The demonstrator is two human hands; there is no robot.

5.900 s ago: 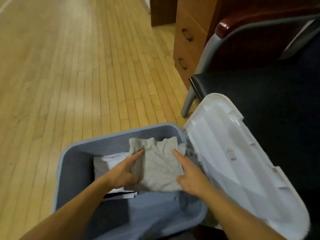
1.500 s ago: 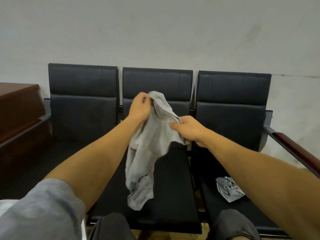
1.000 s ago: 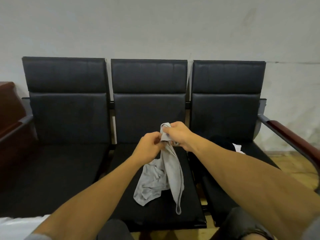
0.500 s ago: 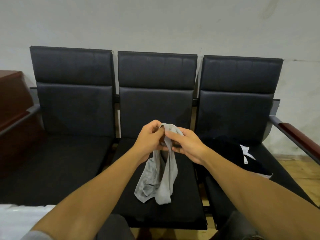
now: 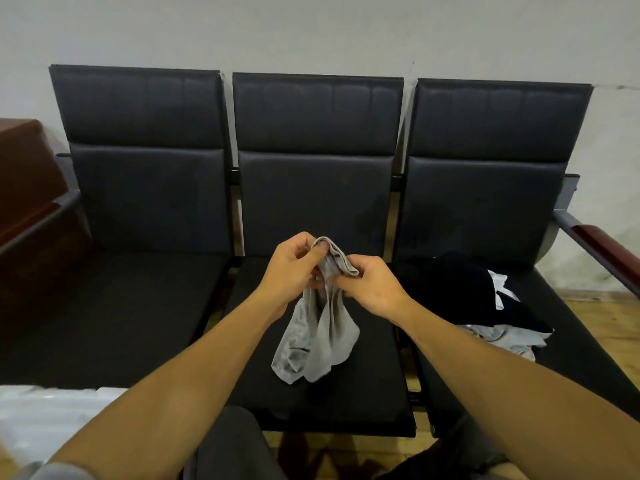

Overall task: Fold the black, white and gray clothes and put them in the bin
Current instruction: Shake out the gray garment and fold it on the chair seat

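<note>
A long black bench (image 5: 114,306) with three seats stands against a pale wall (image 5: 311,26). Each seat has a tall back. Past the bench's left end is a brown wood cabinet (image 5: 24,174). At the bench's right end is a brown armrest (image 5: 606,247), and wood floor (image 5: 606,317) shows behind it.

At the bottom left, by the front edge of the left seat, is a white thing (image 5: 41,417); it is too blurry to tell what it is.

On the right seat lies a pile (image 5: 485,303) of clothes. Black cloth is on top, and white and gray bits stick out at its right and front sides.

Two bare arms reach out over the middle seat. A gray cloth (image 5: 318,337) hangs from both hands, bunched up and long. Its low end is close to the middle of that seat, but I cannot tell if it touches.

The left hand (image 5: 292,271) has its fingers curled, and its thumb pinches the top of the gray cloth. The right hand (image 5: 370,285) is just beside it, with its fingers curled round the same top fold from the other side. The two hands almost touch.
</note>
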